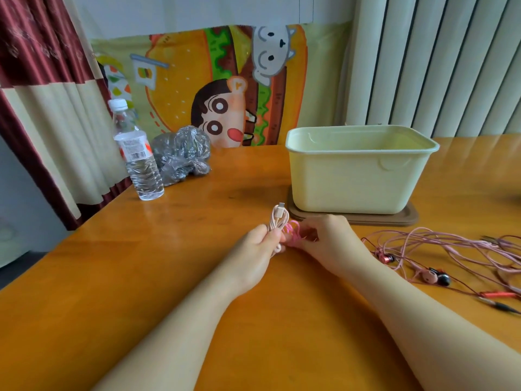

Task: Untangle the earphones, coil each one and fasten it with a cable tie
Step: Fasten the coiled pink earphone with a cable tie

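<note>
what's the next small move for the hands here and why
Probably cinch the pink cable tie round the coiled earphone: the left hand grips it, plug upward, and the right hand pinches the tie beside it, not visibly fastened yet.

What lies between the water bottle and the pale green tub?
Head view: a crumpled plastic bag beside the water bottle, then bare table up to the pale green tub.

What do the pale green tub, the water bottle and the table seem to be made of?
The tub looks like matte moulded plastic: even colour, rounded rim, little shine. The water bottle seems thin clear plastic: see-through, ribbed, white cap. The table appears varnished wood, or wood-look laminate: orange grain, glossy reflections.
</note>
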The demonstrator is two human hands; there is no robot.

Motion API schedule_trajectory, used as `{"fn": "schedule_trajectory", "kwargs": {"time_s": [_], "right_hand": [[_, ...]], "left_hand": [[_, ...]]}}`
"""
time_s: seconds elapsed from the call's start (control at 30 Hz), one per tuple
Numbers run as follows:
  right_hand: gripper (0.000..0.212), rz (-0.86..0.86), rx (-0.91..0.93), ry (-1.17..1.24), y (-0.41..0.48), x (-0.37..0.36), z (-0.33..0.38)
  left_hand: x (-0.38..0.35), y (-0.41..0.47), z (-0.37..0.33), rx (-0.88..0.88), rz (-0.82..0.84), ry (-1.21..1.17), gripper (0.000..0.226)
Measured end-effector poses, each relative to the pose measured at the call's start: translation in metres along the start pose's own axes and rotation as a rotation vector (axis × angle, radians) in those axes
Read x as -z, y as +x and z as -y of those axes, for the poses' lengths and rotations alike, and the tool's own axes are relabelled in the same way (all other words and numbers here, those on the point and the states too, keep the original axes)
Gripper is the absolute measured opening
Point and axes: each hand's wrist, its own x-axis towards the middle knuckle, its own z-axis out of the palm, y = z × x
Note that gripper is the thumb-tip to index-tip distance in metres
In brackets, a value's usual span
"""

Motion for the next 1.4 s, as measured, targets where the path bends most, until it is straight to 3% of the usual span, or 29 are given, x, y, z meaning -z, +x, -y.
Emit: {"fn": "schedule_trajectory", "kwargs": {"time_s": [0.23,0.37,0.7,0.8,0.9,1.03,1.17,1.4], "right_hand": [[0.014,0.052,-0.029,-0.019,-0.001,0.005,-0.002],[0.011,0.054,-0.024,-0.005,-0.001,0.006,-0.002],[0.006,-0.024,-0.075,0.132,-0.004,0.001,0.003],[0.007,-0.123,-0.184,0.19,-0.004,0.002,-0.004],[0.008,-0.153,-0.18,0.284,-0.007,0.012,-0.005],[0.011,-0.024,-0.107,0.619,-0.012,0.024,0.015],[0.01,-0.012,-0.074,0.661,-0.012,0.02,0.023],[0.01,0.02,-0.081,0.755,-0.012,0.024,0.021]], "left_hand": [[-0.006,-0.002,0.002,-0.068,-0.009,0.103,0.048],[-0.005,-0.002,0.004,-0.123,0.013,0.167,0.037],[-0.005,-0.007,-0.001,-0.216,0.022,0.348,0.027],[-0.005,-0.003,0.002,-0.21,0.009,0.296,0.027],[-0.007,-0.002,0.006,-0.207,-0.045,0.234,0.026],[-0.004,0.003,0.002,-0.198,-0.248,-0.145,0.033],[-0.004,-0.001,-0.009,-0.173,-0.144,-0.475,0.03],[-0.007,-0.004,-0.008,-0.136,-0.055,-0.516,0.03]]}}
